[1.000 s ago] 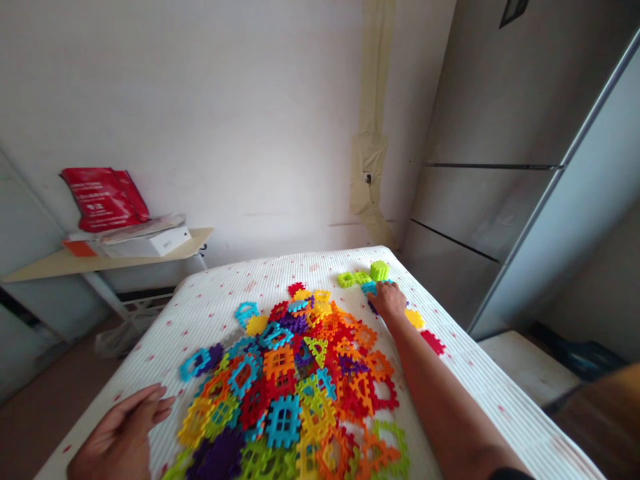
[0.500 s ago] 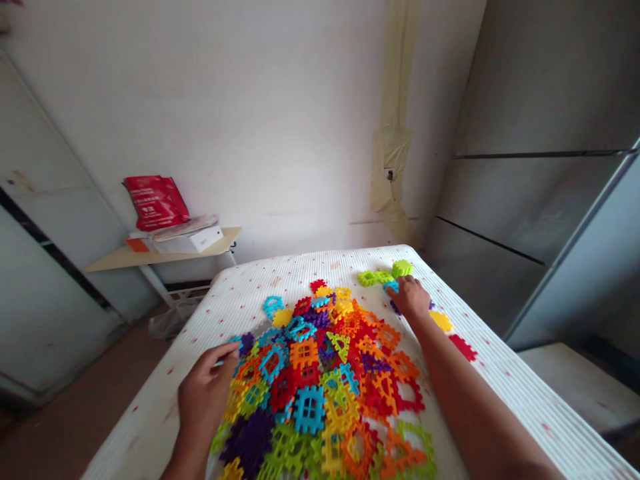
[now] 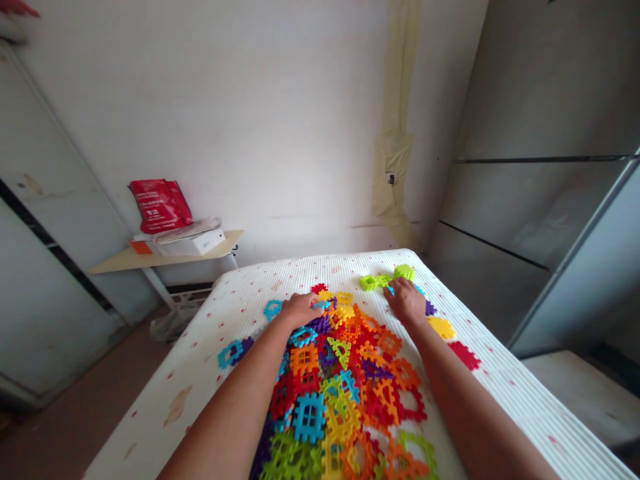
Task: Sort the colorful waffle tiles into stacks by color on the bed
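Observation:
A heap of toothed plastic building pieces (image 3: 309, 417) in many colours covers the middle of the table. At its far side, my left hand (image 3: 299, 310) has thumb and fingers around the edge of a light-blue toothed piece (image 3: 323, 305). Another blue piece (image 3: 273, 309) lies just left of that hand. Over at the right, my right hand (image 3: 406, 300) is closed palm-down on a blue toothed piece (image 3: 391, 289), which its fingers partly hide. Beyond it sit a stack of green pieces (image 3: 404, 272) and a green openwork piece (image 3: 369, 283).
Along the table's right side lie purple (image 3: 431, 308), yellow (image 3: 442, 327) and red (image 3: 465, 355) pieces. A spotted white cover (image 3: 190, 363) drapes the table. A grey fridge (image 3: 520, 207) stands at right, a small shelf table (image 3: 117, 260) with a red bag (image 3: 159, 205) at left.
My left hand has moved forward and right, from the heap's left edge to the light-blue piece at its far side. A blue piece now shows at the left edge. My right hand has barely moved.

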